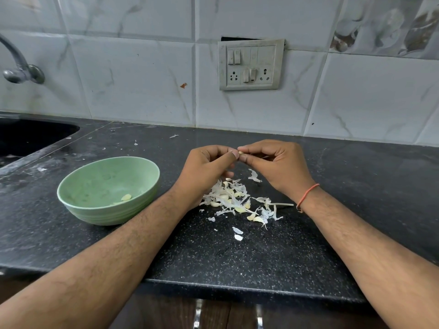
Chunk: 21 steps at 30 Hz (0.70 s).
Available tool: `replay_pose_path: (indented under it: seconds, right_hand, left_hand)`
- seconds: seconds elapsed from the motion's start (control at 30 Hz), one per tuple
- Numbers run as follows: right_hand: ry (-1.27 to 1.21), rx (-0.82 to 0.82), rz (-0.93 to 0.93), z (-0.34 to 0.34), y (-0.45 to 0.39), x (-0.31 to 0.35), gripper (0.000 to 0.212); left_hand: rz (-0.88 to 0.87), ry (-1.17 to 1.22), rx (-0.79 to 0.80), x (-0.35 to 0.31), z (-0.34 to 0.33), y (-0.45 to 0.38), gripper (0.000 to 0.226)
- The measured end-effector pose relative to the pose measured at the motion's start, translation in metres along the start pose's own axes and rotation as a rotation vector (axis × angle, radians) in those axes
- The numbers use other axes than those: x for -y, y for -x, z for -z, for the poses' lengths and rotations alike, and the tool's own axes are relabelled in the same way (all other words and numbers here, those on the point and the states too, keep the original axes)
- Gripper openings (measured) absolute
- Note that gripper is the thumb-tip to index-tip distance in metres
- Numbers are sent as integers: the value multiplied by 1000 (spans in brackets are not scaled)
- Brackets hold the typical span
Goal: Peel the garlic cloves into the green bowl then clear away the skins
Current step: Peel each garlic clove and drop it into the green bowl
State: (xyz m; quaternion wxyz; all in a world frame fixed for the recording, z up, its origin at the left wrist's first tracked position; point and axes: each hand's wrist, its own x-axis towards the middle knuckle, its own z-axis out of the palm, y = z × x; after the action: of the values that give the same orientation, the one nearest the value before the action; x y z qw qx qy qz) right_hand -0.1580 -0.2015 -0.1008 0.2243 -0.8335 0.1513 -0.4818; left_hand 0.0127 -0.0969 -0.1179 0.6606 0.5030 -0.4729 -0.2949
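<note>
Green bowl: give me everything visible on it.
The green bowl is pale matte green, plastic by its look, round, with shallow ridges around its lower outer wall. It stands upright on the black speckled counter, left of the left hand and the skin pile. Inside lies one peeled clove plus small bits. No hand touches it.

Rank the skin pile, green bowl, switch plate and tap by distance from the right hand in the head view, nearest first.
From the right hand:
1. Skin pile, on the counter just below it.
2. Green bowl, to the left.
3. Switch plate, on the wall behind.
4. Tap, far left.
</note>
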Motion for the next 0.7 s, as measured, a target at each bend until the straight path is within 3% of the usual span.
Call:
replay_pose_path:
  seconds: [0.37,0.7]
  right_hand:
    - [-161,51,-110,-3,2,2,21]
    - [-526,24,-325,0,-1,5,21]
  left_hand:
    - [19,-27,96,-6,-5,0,24]
    - [28,-177,51,-1,-4,-1,23]
